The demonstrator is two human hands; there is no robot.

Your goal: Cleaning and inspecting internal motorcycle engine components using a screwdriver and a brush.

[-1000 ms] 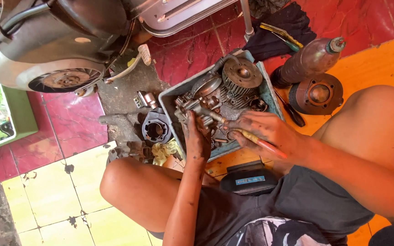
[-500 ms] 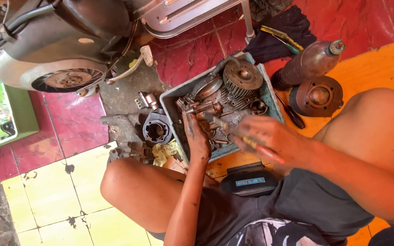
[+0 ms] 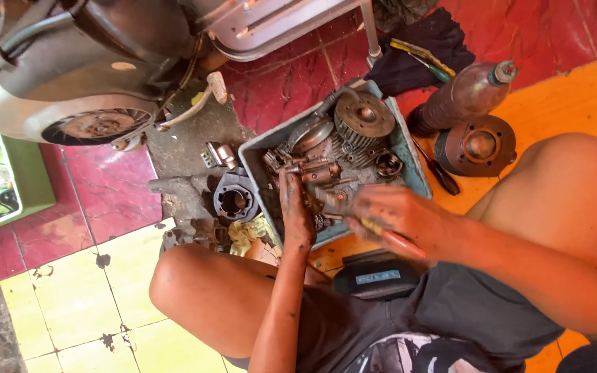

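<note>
The right hand [image 3: 390, 215] had slid a little closer to the left hand since a moment before, and it showed blurry, so it was moving. It was closed tight around a screwdriver with a red and yellow handle [image 3: 396, 242]. The tip was hidden among the parts. The left hand [image 3: 296, 211], black with grease, had stayed in the same spot. It pressed down on a greasy grey metal engine piece [image 3: 312, 171] inside the grey-blue plastic tray [image 3: 414, 162]. Its fingers curled over the piece, but I could not tell if they really squeezed it. So it looked like the tool was being worked on that piece while the other hand kept it steady.

The tray was packed full. A round metal part with fins [image 3: 364, 117] sat at the far end, touching other bits, so there was little free room inside. The tray walls stood close on both sides of the hands.

Just beside the tray on the left lay a black ring-shaped metal part [image 3: 235, 200]. On the right stood a dirty brown plastic bottle [image 3: 461, 97] and a round rusty-brown metal cylinder [image 3: 479, 145]. A small black box with a blue label [image 3: 374, 276] lay under the right wrist. The person's bare knees closed in the near side. A grey scooter wheel [image 3: 95, 128] was well apart, far to the left.
</note>
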